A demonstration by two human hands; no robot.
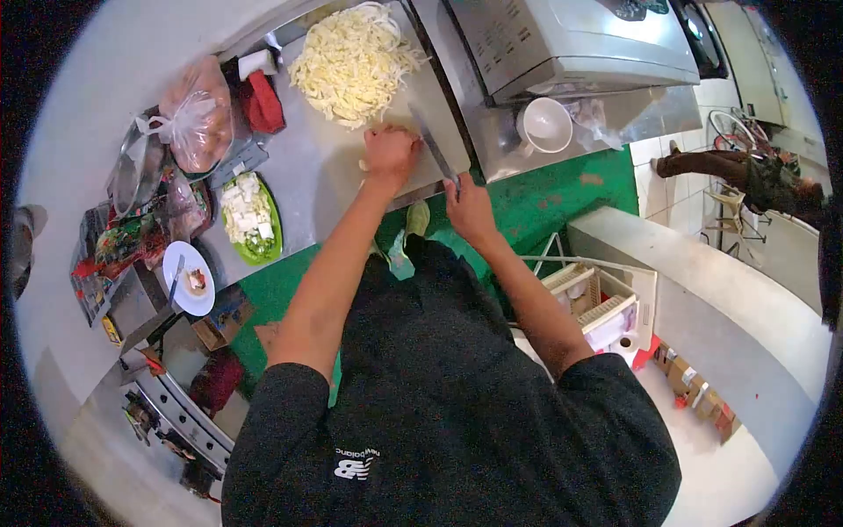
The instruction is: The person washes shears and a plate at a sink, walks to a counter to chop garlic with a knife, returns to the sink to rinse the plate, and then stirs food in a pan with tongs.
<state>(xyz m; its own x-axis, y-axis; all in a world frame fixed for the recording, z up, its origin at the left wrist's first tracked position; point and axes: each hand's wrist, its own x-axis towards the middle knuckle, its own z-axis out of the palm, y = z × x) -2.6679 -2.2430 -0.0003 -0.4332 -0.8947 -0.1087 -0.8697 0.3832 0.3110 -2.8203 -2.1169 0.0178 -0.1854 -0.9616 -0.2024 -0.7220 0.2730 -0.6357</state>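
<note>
My right hand (470, 208) grips a kitchen knife (436, 147) by its handle, the blade slanting up and left over the pale cutting board (430, 92). Left of the blade, my left hand (392, 155) is closed low on the board with its fingers curled. Whatever it may hold is hidden, though a small pale bit shows at its left side. Just beyond both hands lies a big heap of shredded cabbage (356, 63).
On the left stand a green dish of white chunks (248, 217), a white plate (188, 277) with a knife, and a tied bag (195, 123). A white cup (545, 126) and a microwave (588, 44) are at right. A person (760, 180) is far right.
</note>
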